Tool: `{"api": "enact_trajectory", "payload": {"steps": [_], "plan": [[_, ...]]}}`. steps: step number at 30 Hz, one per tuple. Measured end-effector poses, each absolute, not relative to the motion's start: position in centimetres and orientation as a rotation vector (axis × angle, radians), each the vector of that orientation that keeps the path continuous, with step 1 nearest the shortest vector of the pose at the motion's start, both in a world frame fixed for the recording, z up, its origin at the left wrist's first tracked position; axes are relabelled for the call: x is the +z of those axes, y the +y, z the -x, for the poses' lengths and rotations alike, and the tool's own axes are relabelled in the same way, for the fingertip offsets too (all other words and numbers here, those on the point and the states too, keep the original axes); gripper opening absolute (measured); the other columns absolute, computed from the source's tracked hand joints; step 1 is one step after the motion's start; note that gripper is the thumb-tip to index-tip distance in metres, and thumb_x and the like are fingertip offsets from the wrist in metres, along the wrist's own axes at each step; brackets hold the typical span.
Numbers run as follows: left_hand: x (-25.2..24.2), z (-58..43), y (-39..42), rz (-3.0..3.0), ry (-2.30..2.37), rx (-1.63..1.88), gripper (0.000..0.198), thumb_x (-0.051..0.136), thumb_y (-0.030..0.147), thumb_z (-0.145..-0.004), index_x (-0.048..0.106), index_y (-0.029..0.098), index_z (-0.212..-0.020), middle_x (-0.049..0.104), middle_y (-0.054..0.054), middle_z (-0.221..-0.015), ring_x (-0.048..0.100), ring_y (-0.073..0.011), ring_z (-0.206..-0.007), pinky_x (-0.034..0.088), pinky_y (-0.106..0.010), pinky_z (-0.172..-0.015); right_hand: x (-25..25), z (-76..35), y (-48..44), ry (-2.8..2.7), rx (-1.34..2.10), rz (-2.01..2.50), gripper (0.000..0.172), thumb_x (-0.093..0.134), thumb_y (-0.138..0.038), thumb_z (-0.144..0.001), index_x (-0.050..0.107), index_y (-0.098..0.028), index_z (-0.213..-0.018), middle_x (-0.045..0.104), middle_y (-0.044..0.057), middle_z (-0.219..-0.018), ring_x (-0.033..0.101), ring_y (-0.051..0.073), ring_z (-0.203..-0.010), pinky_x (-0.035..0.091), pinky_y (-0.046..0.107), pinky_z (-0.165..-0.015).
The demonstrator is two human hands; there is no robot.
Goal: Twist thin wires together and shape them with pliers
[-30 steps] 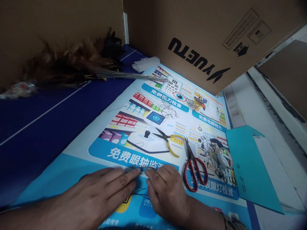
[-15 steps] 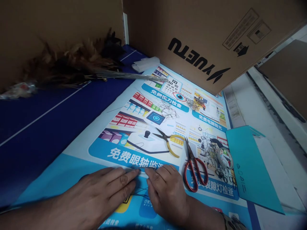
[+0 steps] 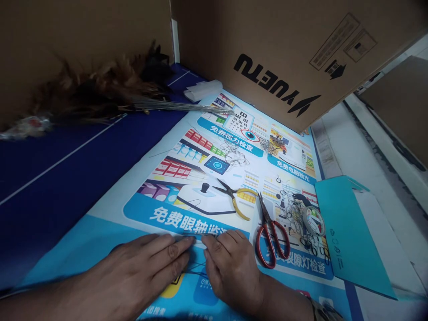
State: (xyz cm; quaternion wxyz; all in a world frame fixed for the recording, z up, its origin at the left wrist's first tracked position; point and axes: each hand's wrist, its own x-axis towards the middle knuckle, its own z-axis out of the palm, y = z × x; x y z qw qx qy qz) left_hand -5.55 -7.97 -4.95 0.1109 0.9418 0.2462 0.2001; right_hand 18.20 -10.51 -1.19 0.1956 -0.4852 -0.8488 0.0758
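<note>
At the near part of the printed sheet, my left hand rests with its fingers pressed together, the fingertips on a thin dark wire. Opposite it, my right hand is curled, thumb and index finger pinched on the same wire a short way along. Thin dark strands loop below, between the hands; their ends are hidden. Beyond the hands lie yellow-handled pliers with jaws apart. Red-handled scissors lie right of my right hand.
Tangled wire pieces and a tape roll lie by a teal box at the right. Wire coils are farther back. Brown feathers and a bundle of metal rods lie back left. Large cardboard stands behind.
Almost nothing differs. Both hands stay on the wire, with only a very slight shift of the right hand's fingers.
</note>
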Motion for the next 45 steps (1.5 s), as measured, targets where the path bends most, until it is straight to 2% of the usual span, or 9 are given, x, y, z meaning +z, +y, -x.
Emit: {"api": "enact_trajectory", "payload": {"steps": [13, 17, 20, 23, 29, 33, 39, 43, 45], "plan": [[-4.6, 5.4, -7.8, -2.76, 0.718, 0.602, 0.047, 0.038, 0.003, -0.09, 0.063, 0.026, -0.123, 0.065, -0.001, -0.132, 0.059, -0.0225, -0.11, 0.045, -0.036, -0.095, -1.2, -18.2, -10.5, -2.347, 0.219, 1.371, 0.025, 0.05, -0.017, -0.091, 0.063, -0.012, -0.112, 0.066, 0.008, -0.081, 0.056, 0.022, -0.073, 0.044, 0.037, -0.066], [-4.0, 5.3, -7.7, -2.772, 0.666, 0.608, 0.031, 0.052, 0.028, -0.096, 0.062, 0.03, -0.125, 0.066, 0.003, -0.131, 0.059, -0.0211, -0.111, 0.041, -0.034, -0.099, -0.9, -18.5, -10.1, -2.286, 0.286, 1.415, 0.022, 0.05, -0.018, -0.092, 0.064, -0.015, -0.11, 0.065, 0.007, -0.085, 0.056, 0.022, -0.076, 0.046, 0.037, -0.069], [-3.2, 5.1, -7.6, -2.732, 0.592, 0.505, 0.046, 0.063, 0.048, -0.088, 0.059, 0.031, -0.13, 0.065, 0.002, -0.131, 0.059, -0.0212, -0.111, 0.042, -0.032, -0.098, -0.8, -18.8, -9.6, -2.233, 0.32, 1.484, 0.023, 0.051, -0.02, -0.093, 0.063, -0.017, -0.112, 0.063, 0.008, -0.092, 0.056, 0.022, -0.084, 0.048, 0.038, -0.076], [-2.5, 4.6, -7.7, -2.659, 0.611, 0.44, 0.052, 0.064, 0.057, -0.084, 0.058, 0.034, -0.131, 0.066, 0.002, -0.129, 0.058, -0.0214, -0.113, 0.041, -0.033, -0.099, -0.8, -18.8, -9.2, -2.241, 0.326, 1.524, 0.025, 0.053, -0.023, -0.092, 0.062, -0.017, -0.115, 0.061, 0.009, -0.097, 0.055, 0.023, -0.09, 0.049, 0.04, -0.08], [-1.6, 2.6, -7.6, -2.718, 0.629, 0.572, 0.029, 0.061, 0.046, -0.09, 0.066, 0.029, -0.113, 0.073, 0.003, -0.111, 0.062, -0.0181, -0.096, 0.039, -0.032, -0.091, -1.6, -18.8, -9.2, -2.278, 0.271, 1.52, 0.021, 0.054, -0.023, -0.093, 0.064, -0.018, -0.111, 0.061, 0.009, -0.098, 0.054, 0.023, -0.091, 0.048, 0.038, -0.082], [-2.5, 2.1, -7.0, -2.746, 0.632, 0.665, 0.014, 0.063, 0.032, -0.09, 0.068, 0.025, -0.102, 0.074, 0.001, -0.104, 0.061, -0.0183, -0.089, 0.04, -0.032, -0.085, -2.2, -18.9, -9.2, -2.299, 0.218, 1.519, 0.013, 0.054, -0.022, -0.093, 0.065, -0.019, -0.099, 0.06, 0.007, -0.092, 0.054, 0.021, -0.087, 0.046, 0.035, -0.079], [-3.3, 2.3, -5.8, -2.674, 0.748, 0.6, 0.017, 0.055, 0.014, -0.091, 0.068, 0.024, -0.095, 0.069, -0.002, -0.094, 0.059, -0.0177, -0.088, 0.044, -0.03, -0.082, -2.8, -18.9, -9.1, -2.366, 0.133, 1.517, 0.006, 0.057, -0.02, -0.091, 0.062, -0.018, -0.09, 0.06, 0.006, -0.089, 0.054, 0.02, -0.082, 0.045, 0.034, -0.076], [-2.6, 2.9, -3.6, -2.536, 0.796, 0.705, 0.023, 0.044, 0.016, -0.097, 0.067, 0.02, -0.093, 0.069, -0.003, -0.088, 0.062, -0.0162, -0.085, 0.048, -0.028, -0.081, -2.8, -19.0, -9.1, -2.383, 0.147, 1.519, 0.006, 0.057, -0.019, -0.09, 0.062, -0.019, -0.086, 0.06, 0.005, -0.087, 0.054, 0.02, -0.08, 0.044, 0.033, -0.073], [-2.8, 3.4, -1.9, -2.51, 0.951, 0.727, 0.02, 0.046, 0.021, -0.097, 0.066, 0.019, -0.098, 0.07, -0.004, -0.096, 0.063, -0.0188, -0.093, 0.049, -0.03, -0.085, -2.7, -19.1, -9.0, -2.372, 0.189, 1.524, 0.005, 0.058, -0.019, -0.089, 0.062, -0.019, -0.086, 0.061, 0.005, -0.088, 0.055, 0.02, -0.082, 0.043, 0.032, -0.074]]}}
